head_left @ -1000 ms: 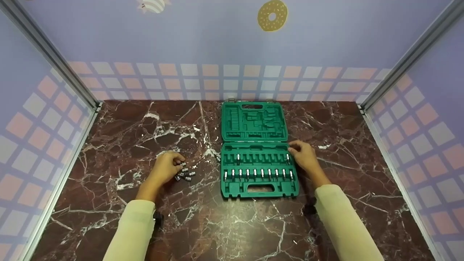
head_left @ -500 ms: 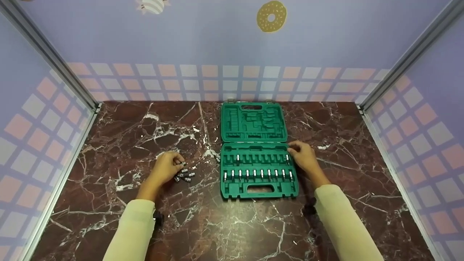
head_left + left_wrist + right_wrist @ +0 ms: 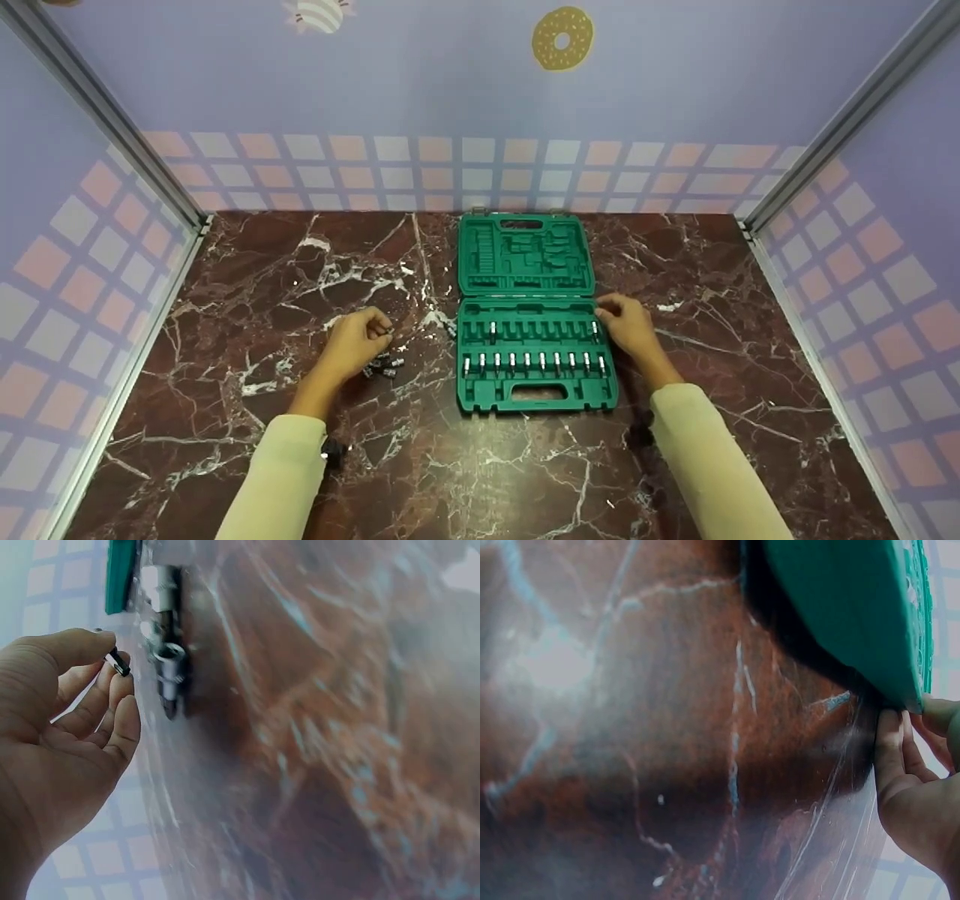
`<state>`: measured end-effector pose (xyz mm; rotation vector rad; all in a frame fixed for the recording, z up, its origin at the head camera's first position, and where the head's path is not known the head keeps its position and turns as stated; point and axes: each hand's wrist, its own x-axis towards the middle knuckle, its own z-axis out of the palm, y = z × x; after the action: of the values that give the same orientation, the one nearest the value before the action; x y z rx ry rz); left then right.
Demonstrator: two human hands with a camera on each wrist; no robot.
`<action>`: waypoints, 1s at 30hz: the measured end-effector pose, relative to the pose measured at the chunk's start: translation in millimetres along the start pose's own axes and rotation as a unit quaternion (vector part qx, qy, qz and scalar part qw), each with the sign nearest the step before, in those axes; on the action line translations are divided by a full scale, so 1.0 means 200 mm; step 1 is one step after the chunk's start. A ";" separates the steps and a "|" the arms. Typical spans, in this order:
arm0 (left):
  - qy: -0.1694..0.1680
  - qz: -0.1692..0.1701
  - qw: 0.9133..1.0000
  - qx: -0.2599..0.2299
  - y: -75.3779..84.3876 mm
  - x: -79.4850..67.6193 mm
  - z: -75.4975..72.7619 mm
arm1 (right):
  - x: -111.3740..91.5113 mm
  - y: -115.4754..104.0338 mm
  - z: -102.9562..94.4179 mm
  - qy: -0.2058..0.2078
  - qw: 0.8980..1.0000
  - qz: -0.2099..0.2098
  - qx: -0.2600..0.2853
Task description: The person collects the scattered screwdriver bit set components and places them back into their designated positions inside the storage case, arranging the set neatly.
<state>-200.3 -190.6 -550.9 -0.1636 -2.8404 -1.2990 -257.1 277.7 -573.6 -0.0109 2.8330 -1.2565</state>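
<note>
My left hand (image 3: 352,345) pinches a small black-and-silver bit socket (image 3: 118,663) between thumb and fingertips. Just below it, several loose bit sockets (image 3: 390,365) lie in a small pile on the marble-patterned table; in the left wrist view a chrome bit socket (image 3: 170,673) points toward the camera. A green tool case (image 3: 484,388) lies opened out to the right. Its lower half holds a full-looking front row of bit sockets (image 3: 527,361) and two in the back row. My right hand (image 3: 628,324) grips the case's right edge near the hinge, thumb on top, fingers against the side.
The case lid (image 3: 491,259), with moulded recesses, lies flat toward the back wall. One small metal piece (image 3: 450,328) sits against the case's left side. Patterned walls (image 3: 480,105) enclose the table (image 3: 480,480) at the back and both sides.
My left hand has lifted slightly away from the pile, up and to the right, with a bit socket in its fingertips. My right hand stays at the case edge.
</note>
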 end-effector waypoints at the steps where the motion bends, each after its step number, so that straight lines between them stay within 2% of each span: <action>1: 0.001 0.003 1.000 -0.004 0.02 0.00 0.01 | 0.00 0.00 0.00 0.001 1.000 0.000 0.000; 10: 0.001 0.037 0.999 -0.024 0.18 0.03 0.08 | 0.01 0.01 0.00 0.000 1.000 0.007 -0.002; 17: -0.017 0.067 0.997 -0.041 0.31 0.06 0.15 | 0.00 0.01 0.00 0.002 1.000 0.003 0.005; 24: -0.052 0.066 0.994 -0.068 0.43 0.08 0.22 | 0.00 0.00 -0.01 0.001 1.000 -0.001 0.013; 30: -0.073 0.070 0.993 -0.067 0.51 0.11 0.29 | -0.01 -0.01 0.00 0.002 1.000 0.005 0.014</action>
<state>-210.5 -77.2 -510.7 -0.4710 -2.7946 -1.5058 -255.7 277.6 -572.3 0.0081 2.8148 -1.2952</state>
